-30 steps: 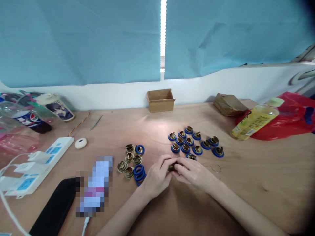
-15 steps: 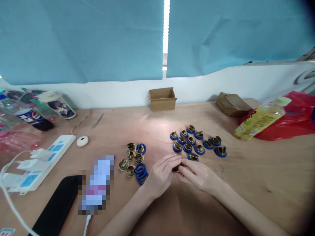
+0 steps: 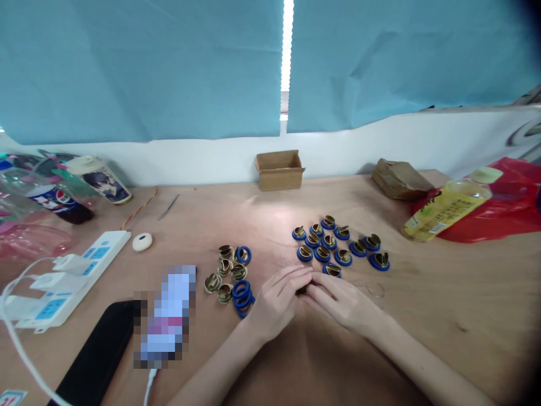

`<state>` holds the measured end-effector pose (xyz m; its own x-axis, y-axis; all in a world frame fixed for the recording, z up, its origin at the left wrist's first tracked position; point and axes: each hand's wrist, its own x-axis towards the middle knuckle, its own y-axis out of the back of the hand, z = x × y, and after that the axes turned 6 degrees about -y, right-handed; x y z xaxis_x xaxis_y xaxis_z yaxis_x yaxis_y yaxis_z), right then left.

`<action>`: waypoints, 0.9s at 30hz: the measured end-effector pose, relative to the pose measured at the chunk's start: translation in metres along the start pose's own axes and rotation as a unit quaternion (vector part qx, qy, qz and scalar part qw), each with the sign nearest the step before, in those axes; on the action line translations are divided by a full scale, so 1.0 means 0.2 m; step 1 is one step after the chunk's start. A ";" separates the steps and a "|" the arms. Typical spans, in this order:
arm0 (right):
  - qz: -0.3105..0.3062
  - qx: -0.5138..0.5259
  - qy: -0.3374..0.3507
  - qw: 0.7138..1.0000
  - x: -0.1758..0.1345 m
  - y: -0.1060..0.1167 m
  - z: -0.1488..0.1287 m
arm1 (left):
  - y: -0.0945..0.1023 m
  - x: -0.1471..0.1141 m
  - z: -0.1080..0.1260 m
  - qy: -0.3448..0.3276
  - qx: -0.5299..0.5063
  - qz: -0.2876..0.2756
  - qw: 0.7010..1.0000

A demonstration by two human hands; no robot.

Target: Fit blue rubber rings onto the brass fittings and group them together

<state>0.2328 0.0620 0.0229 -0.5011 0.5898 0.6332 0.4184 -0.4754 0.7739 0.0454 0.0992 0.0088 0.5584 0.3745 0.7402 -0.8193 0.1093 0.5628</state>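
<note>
My left hand and my right hand meet at the middle of the table, fingers closed together on one small brass-coloured metal fitting. Most of that fitting is hidden by the fingers. Just beyond my hands stand several brass fittings with blue rings around their bases. Left of my left hand lies a group of brass fittings without rings. Beside them are a small heap of loose blue rings and a single blue ring resting against a fitting.
A cardboard box stands at the wall. On the right lie a yellow-labelled bottle, a red bag and a brown package. A power strip, a black phone, a lit phone and tweezers are left.
Both hands stay at the same spot, still closed on the fitting, with barely any finger movement. The view has shifted very slightly; the groups on the table look unchanged.
</note>
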 end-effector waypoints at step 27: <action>0.036 0.129 -0.097 0.986 0.03 -0.03 -0.04 | 0.00 -0.02 0.01 0.017 -0.005 -0.038 0.999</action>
<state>0.2216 0.0622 0.0223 -0.3193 0.6870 0.6528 0.6380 -0.3535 0.6841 0.0430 0.0968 0.0065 0.6142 0.3950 0.6832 -0.7765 0.1478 0.6126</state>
